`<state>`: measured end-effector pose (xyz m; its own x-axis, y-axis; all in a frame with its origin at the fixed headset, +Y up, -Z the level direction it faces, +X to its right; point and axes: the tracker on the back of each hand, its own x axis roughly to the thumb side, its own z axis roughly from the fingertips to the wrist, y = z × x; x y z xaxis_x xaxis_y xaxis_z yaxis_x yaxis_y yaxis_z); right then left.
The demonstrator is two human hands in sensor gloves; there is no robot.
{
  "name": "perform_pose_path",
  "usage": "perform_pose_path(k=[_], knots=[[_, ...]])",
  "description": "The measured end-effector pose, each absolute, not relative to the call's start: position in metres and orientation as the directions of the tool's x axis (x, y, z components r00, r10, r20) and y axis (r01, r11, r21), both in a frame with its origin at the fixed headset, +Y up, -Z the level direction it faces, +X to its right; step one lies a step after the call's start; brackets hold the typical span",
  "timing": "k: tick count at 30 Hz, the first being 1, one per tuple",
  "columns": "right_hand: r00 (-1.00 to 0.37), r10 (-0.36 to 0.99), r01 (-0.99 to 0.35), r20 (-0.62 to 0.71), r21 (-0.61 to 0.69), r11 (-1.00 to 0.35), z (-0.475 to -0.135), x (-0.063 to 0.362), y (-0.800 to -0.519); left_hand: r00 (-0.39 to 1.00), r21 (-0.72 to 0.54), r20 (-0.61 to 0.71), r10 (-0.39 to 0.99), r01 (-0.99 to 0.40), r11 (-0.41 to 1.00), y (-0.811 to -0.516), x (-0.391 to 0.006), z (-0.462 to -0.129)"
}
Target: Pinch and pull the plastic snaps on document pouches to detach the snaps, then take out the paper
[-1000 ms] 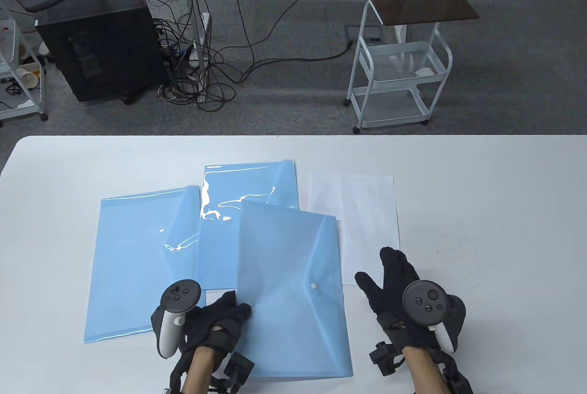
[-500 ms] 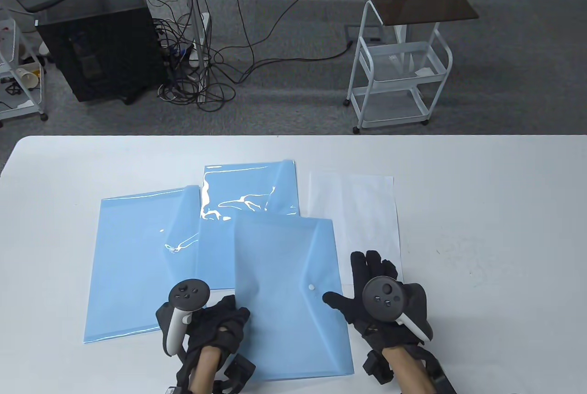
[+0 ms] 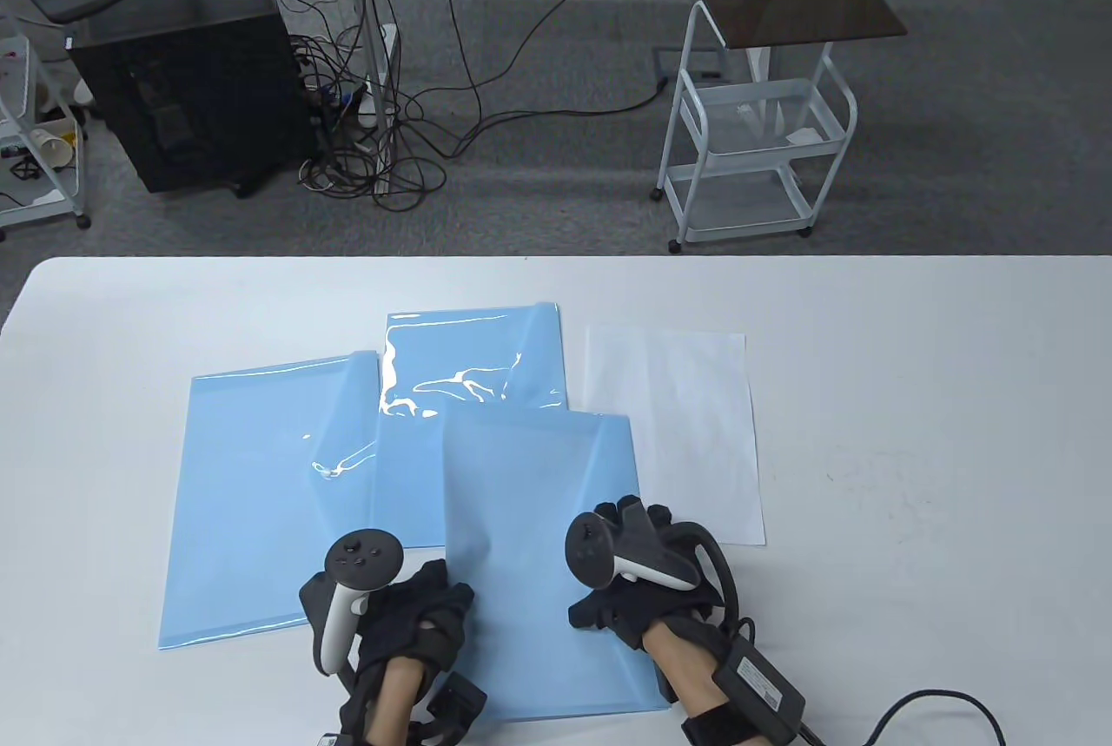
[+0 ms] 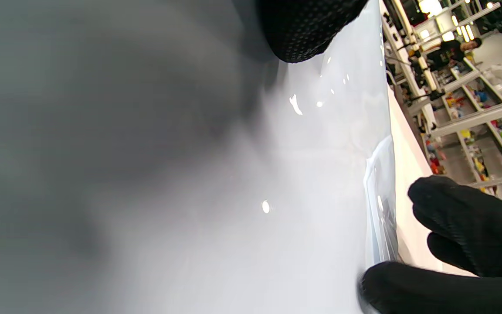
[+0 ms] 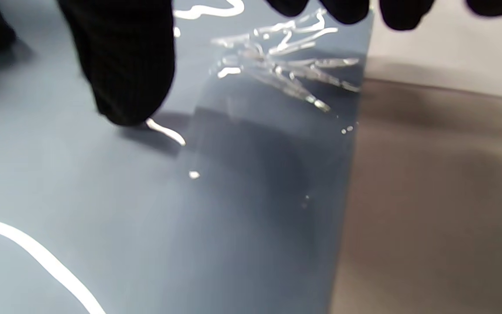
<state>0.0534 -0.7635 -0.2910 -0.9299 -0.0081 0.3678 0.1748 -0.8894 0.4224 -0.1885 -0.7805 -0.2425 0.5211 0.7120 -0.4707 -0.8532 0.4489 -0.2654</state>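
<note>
Three blue document pouches lie overlapping on the white table point(image 3: 912, 399). The front pouch point(image 3: 530, 520) lies nearest me. My left hand point(image 3: 452, 598) holds its left edge with curled fingers, and one fingertip point(image 4: 303, 30) rests on the plastic. My right hand point(image 3: 608, 564), turned on its side, grips the pouch's right edge. Its thumb point(image 5: 129, 69) presses on top of the pouch point(image 5: 190, 209), its fingers point(image 5: 351, 8) curl at the edge, and the plastic is crinkled there. The right hand hides the snap in the table view. A white paper sheet point(image 3: 678, 425) lies just right of the pouches.
A second pouch point(image 3: 261, 503) lies at the left and a third pouch point(image 3: 473, 364) behind, both partly under the front one. A black cable point(image 3: 938, 707) trails from my right wrist along the table's front edge. Beyond the table stands a white cart point(image 3: 756, 121).
My right hand moved left from the bare table and paper onto the front pouch's right edge, covering the snap and turning on its side. The front pouch shifted slightly and straightened. The left hand barely moved.
</note>
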Motion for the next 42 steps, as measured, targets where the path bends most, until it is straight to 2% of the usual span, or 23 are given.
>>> perform_pose_path(k=[6,8,11,15,16,23,34,35,36,42], knots=[[-0.916,-0.034,0.213,0.4,0.413,-0.886,-0.296,0.039,-0.769,0.545,-0.272,-0.465,0.697,-0.838,0.474,-0.78,-0.186,-0.244],[-0.918,0.017,0.183,0.395,0.461,-0.868,-0.298,0.036,-0.77,0.553,-0.273,-0.462,0.693,-0.832,0.482,-0.779,-0.185,-0.244],[-0.919,0.018,0.182,0.393,0.465,-0.866,-0.3,0.032,-0.77,0.556,-0.272,-0.461,0.691,-0.83,0.487,-0.78,-0.185,-0.244],[-0.914,-0.061,0.238,0.401,0.408,-0.882,-0.299,0.022,-0.775,0.569,-0.273,-0.457,0.684,-0.821,0.501,-0.78,-0.184,-0.244],[-0.909,-0.117,0.27,0.399,0.352,-0.896,-0.298,0.018,-0.777,0.572,-0.273,-0.456,0.682,-0.819,0.505,-0.779,-0.184,-0.244],[-0.906,-0.224,0.304,0.36,0.185,-0.935,-0.309,0.01,-0.78,0.601,-0.273,-0.445,0.663,-0.797,0.539,-0.778,-0.18,-0.243],[-0.869,-0.351,0.413,0.349,0.121,-0.903,-0.316,-0.007,-0.786,0.626,-0.29,-0.43,0.651,-0.779,0.557,-0.776,-0.178,-0.241],[-0.865,-0.39,0.434,0.315,0.079,-0.898,-0.32,-0.004,-0.788,0.634,-0.285,-0.437,0.638,-0.77,0.57,-0.775,-0.179,-0.241],[-0.86,-0.385,0.422,0.336,0.041,-0.906,-0.319,-0.001,-0.785,0.641,-0.295,-0.428,0.638,-0.766,0.571,-0.776,-0.179,-0.241],[-0.936,-0.193,0.259,0.295,0.202,-0.945,-0.325,0.014,-0.771,0.625,-0.282,-0.438,0.646,-0.778,0.561,-0.777,-0.18,-0.241]])
